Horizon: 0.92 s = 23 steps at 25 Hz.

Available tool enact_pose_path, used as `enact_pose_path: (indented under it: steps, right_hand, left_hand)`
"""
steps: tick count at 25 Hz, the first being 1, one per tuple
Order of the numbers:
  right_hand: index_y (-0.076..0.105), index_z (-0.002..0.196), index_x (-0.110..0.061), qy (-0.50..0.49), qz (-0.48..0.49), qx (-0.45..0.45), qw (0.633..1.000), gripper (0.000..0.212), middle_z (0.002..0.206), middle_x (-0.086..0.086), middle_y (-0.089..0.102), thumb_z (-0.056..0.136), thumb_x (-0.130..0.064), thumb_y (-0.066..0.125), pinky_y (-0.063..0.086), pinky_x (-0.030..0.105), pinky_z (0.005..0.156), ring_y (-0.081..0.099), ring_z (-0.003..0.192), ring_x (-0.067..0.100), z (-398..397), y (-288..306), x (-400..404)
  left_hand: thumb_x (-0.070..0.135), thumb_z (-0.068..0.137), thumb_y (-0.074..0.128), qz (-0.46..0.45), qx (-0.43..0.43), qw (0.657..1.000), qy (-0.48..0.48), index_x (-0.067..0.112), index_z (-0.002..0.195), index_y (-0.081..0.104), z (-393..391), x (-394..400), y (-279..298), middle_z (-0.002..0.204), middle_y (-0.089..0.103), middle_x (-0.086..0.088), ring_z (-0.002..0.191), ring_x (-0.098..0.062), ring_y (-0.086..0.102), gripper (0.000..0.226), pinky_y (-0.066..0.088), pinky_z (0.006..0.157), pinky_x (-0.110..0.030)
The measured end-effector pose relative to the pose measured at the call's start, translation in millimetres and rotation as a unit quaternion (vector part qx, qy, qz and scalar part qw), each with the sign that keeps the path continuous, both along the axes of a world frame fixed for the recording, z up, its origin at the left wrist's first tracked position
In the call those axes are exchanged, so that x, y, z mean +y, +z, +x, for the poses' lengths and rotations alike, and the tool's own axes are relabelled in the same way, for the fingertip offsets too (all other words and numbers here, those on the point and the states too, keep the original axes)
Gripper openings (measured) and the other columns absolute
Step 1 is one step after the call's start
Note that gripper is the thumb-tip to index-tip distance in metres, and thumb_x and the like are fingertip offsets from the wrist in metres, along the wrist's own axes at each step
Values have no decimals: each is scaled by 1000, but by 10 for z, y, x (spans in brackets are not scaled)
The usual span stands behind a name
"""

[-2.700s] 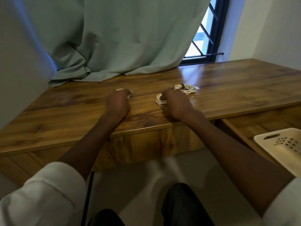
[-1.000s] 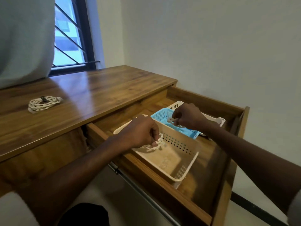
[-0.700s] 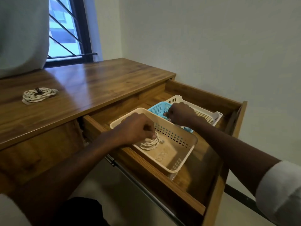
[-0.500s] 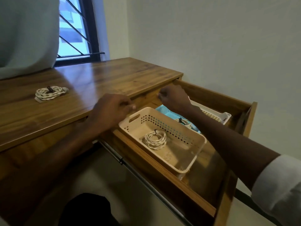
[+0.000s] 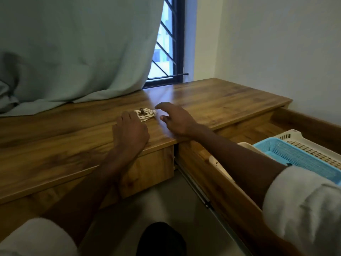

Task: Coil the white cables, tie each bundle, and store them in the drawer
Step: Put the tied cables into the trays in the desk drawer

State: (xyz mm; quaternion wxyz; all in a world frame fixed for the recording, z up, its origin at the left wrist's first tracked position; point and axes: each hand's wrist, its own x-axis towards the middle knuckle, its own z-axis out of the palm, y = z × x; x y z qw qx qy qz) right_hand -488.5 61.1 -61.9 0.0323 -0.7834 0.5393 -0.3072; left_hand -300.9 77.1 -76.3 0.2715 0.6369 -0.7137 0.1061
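Cable bundle point(image 5: 145, 114): white twisted coil, dark tie, glossy wooden desktop point(image 5: 212, 100).

Wooden desk point(image 5: 212, 100), green curtain point(image 5: 77, 48), barred window point(image 5: 166, 52), white wall point(image 5: 276, 43), grey floor point(image 5: 177, 202)

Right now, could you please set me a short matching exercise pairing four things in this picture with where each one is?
Things:
1. tied white cable bundle
2. pale green curtain
3. blue plastic basket
4. left hand

Places:
A. in the open wooden drawer
B. draped onto the back of the wooden desk top
C. flat on the desk, just before the bundle
D. on the desk between both hands

Pairs: 1-D, 2-B, 3-A, 4-C
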Motion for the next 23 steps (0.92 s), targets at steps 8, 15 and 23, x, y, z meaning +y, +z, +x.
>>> enact_pose_path:
  steps: [8, 15, 23]
  right_hand:
    - [72, 111, -21, -46, 13, 55, 997, 26, 114, 7, 62, 93, -39, 74, 50, 39, 84, 62, 102, 28, 89, -88, -293]
    - [63, 105, -18, 33, -1, 37, 999, 28, 111, 0, 66, 83, -18, 80, 42, 33, 73, 62, 99, 24, 12, 22, -295]
    - [76, 90, -5, -127, 21, 138, 982, 24, 98, 18, 68, 85, -28, 73, 45, 31, 68, 67, 90, 35, -527, 98, -87]
  left_hand:
    - [30, 97, 57, -67, -29, 992, -105, 11, 106, 63, 14, -48, -33, 106, 65, -14, 100, -37, 60, 22, 46, 81, -47]
    - [28, 96, 61, -82, 53, 986, -135, 17, 98, 62, 61, -47, -16, 98, 64, -6, 92, -29, 58, 11, 50, 76, -46]
    - [44, 99, 56, 9, 99, 965, -244, 15, 113, 64, -652, -86, -17, 112, 67, -9, 101, -29, 63, 33, 51, 79, -42]
